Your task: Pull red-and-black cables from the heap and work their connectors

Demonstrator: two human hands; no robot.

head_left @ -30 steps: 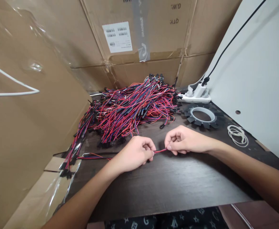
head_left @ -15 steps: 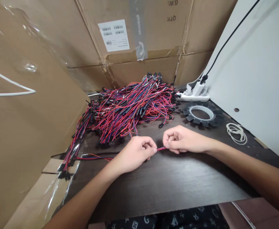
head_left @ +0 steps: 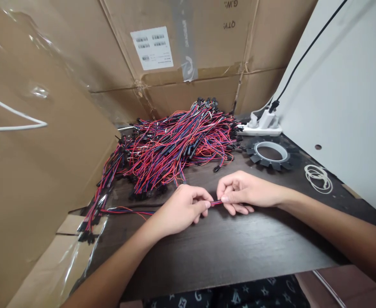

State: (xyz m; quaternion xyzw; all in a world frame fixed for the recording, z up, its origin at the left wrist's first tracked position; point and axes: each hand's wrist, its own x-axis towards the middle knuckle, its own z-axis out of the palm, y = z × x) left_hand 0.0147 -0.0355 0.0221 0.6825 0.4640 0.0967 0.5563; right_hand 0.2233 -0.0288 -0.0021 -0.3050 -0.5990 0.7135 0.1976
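Note:
A thin bundle of red and dark wires (head_left: pixel 216 203) spans the short gap between my two hands, just above the table. My left hand (head_left: pixel 188 207) pinches it between thumb and forefinger. From the other side, the thumb and fingertips of my right hand (head_left: pixel 239 194) close on the same bundle; its lower fingers are loosely curled. Left of my left wrist, more red, blue and orange wires (head_left: pixel 126 211) lie along the table. Behind my hands rises a large pile of wire harnesses (head_left: pixel 178 147) with black connectors. My hands hide the bundle's ends.
A roll of tape with black tabs around it (head_left: pixel 257 147) lies at the right, before a white power strip (head_left: pixel 261 129). A coiled white cord (head_left: pixel 318 179) is farther right. Cardboard (head_left: pixel 46 171) walls the left and back; a white panel (head_left: pixel 342 94) stands on the right.
My right hand's lower fingers have loosened and extended a little. Both hands keep their pinch on the wires and have shifted only slightly.

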